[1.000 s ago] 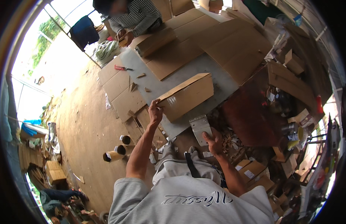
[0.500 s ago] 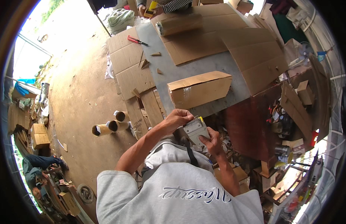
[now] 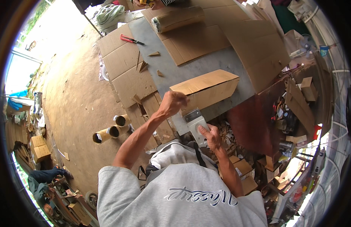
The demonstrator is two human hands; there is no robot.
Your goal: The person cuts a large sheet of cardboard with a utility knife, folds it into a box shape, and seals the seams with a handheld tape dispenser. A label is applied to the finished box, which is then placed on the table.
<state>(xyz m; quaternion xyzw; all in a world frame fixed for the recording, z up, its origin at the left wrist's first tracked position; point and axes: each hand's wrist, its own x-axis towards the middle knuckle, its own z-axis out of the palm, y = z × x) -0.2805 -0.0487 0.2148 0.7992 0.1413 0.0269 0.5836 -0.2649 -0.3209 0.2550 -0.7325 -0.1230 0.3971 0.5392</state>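
Note:
My right hand [image 3: 209, 136] grips a pale grey tape dispenser [image 3: 197, 126], thumb pressed on its flat side, its dark metal front end toward the box. My left hand [image 3: 173, 103] is curled at the near left corner of a long brown cardboard box [image 3: 211, 90]. Its fingertips are blurred, and what they pinch, if anything, cannot be made out. The box lies across the near part of the grey tabletop [image 3: 183, 73], just beyond the dispenser.
A red-handled cutter [image 3: 132, 39] and cardboard scraps [image 3: 143, 67] lie on the table's left. Beyond are cardboard sheets [image 3: 255, 53], a wrapped roll [image 3: 179, 19] and another person's hand [image 3: 157, 4]. Cardboard tubes [image 3: 103, 135] stand on the floor; a dark red panel [image 3: 255, 128] is right.
My left hand has moved from the dispenser's front up to the box's near left corner. The dispenser has turned and shifted slightly left in my right hand. The view has shifted a little.

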